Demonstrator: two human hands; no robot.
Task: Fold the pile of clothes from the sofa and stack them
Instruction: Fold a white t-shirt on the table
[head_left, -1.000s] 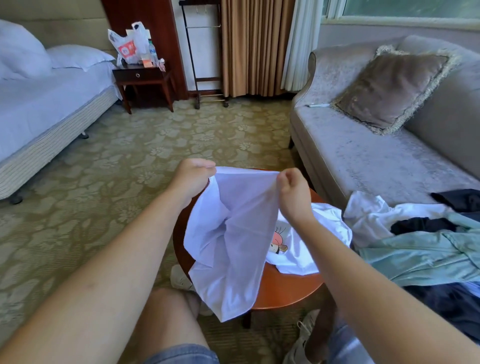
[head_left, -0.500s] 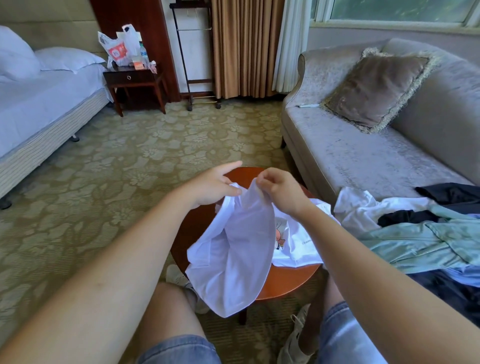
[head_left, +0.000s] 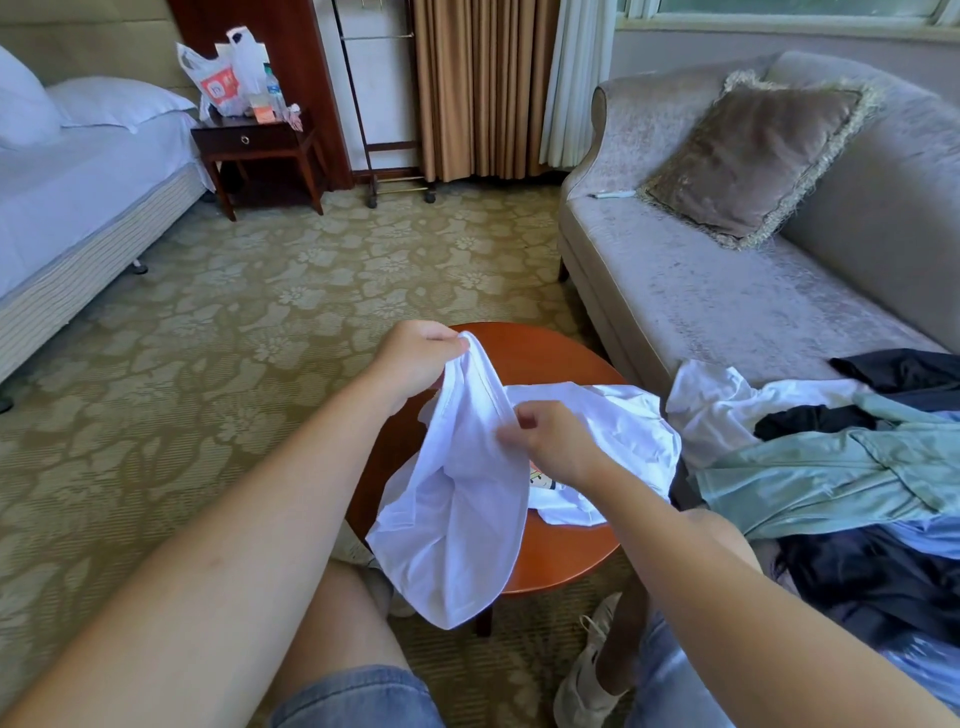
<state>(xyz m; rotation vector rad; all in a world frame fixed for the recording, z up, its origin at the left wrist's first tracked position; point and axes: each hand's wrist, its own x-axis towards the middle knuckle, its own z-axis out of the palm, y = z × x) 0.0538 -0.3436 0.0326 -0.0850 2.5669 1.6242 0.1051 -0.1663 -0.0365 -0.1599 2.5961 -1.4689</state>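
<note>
Item: white garment, hanging over the near edge of the round wooden table; a second ago I held its top edge stretched between both hands, now that edge is gathered.

- My left hand holds the bunched edge up, fingers curled round it.
- My right hand has dropped lower, thumb and fingers pinching the cloth mid-length.
- Judgement: I am only straightening it; no fold made yet.
- Surface: a white printed T-shirt lies on the table; whether it is a separate piece I cannot tell.
- Pile of clothes, mint, white and dark, unsorted on the grey sofa; fringed cushion further along.
- Room: patterned carpet; bed; nightstand bearing a plastic bag; tan curtains.
</note>
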